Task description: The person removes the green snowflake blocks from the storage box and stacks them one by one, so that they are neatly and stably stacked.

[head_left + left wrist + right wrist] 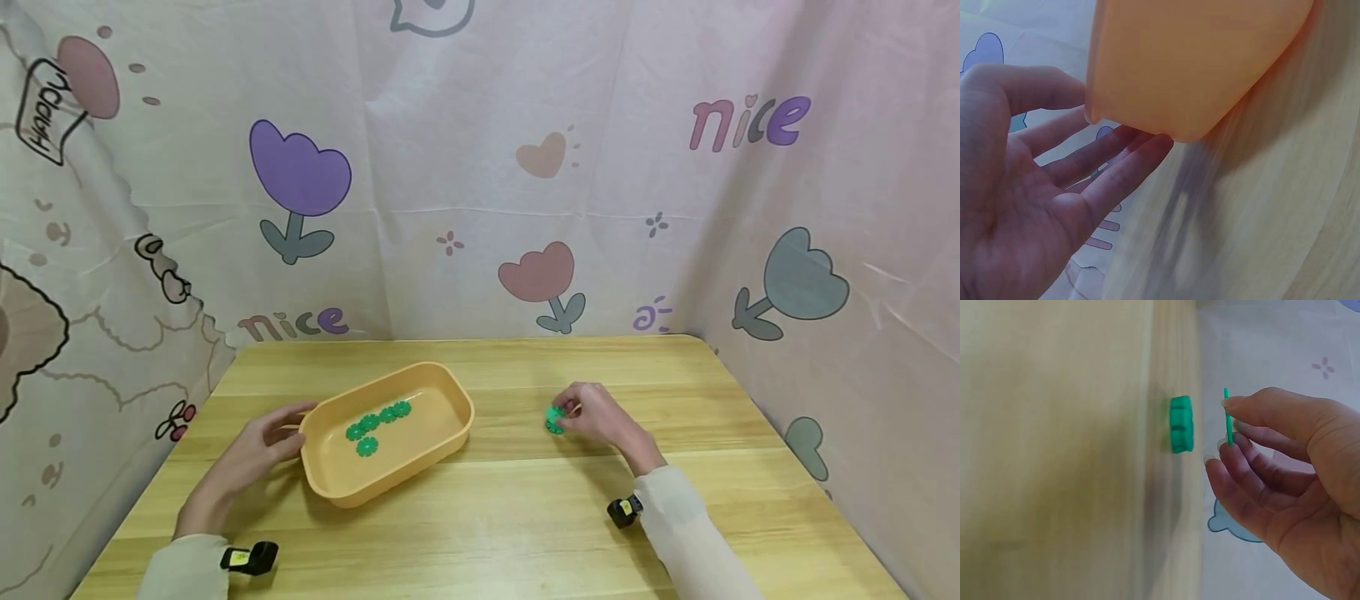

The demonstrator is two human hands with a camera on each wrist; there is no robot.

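Right hand [600,417] pinches one thin green disc [1228,416] between thumb and fingertips, centre-right, just beside a small green stack [1181,424]. Left hand [251,454], fingers straight, touches the tray [352,492] left rim, centre-left. Bare table [525,517] fills the lower frame.

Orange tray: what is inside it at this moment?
Inside the orange tray lie five green flower-shaped discs: four in a touching row, one apart in front. The rest of the floor shows bare. The near wall hides a strip of the floor along it.

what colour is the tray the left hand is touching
Pale orange; the tray shows best in the head view, left hand at its end.
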